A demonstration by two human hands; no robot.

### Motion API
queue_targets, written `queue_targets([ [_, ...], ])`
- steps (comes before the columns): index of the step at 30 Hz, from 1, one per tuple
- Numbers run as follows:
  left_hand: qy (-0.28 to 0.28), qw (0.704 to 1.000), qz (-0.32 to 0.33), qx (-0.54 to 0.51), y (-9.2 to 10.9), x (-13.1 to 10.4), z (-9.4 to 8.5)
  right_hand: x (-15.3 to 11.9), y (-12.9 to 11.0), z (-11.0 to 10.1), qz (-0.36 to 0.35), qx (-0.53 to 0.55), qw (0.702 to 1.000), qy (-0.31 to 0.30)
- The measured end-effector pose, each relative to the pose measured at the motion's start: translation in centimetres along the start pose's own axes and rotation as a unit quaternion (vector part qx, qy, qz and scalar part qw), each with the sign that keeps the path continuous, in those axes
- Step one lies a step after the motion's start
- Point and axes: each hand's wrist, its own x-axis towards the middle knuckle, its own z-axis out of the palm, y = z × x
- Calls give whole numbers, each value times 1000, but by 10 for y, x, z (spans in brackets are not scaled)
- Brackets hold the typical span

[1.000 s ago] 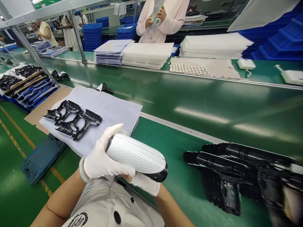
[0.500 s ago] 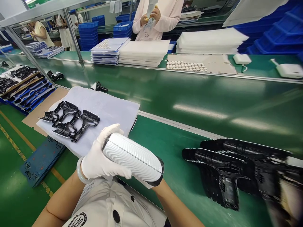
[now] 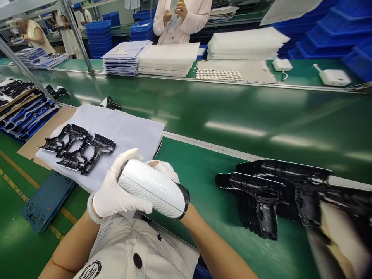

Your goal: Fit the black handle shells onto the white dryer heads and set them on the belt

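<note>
White ribbed cylinder (image 3: pixel 154 190) is best steadied, gripped by left hand (image 3: pixel 113 195) (right hand (image 3: pixel 168 170), one o'clock, grip can't be told tbh).

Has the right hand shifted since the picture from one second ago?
Yes: the right hand moved forward, toward the right corner of the white sheet. It now shows beyond the ribbed white casing; earlier, on its near side.
</note>
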Motion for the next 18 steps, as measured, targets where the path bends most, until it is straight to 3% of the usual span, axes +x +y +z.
queue_targets([
  [4,-1,1000,-3,13,1,1,-1,16,-4,-7,-98,-61,987,114],
  [6,-7,1000,6,17,0,2,-1,24,-3,-10,-130,-97,978,133],
  [9,-16,999,17,24,0,3,-1,34,-3,-13,-95,-154,976,124],
  [13,-14,999,16,36,-1,5,-2,41,0,-15,-25,-143,978,147],
  [18,-32,999,-17,12,-4,4,-3,46,-8,-25,-47,-151,962,221],
])
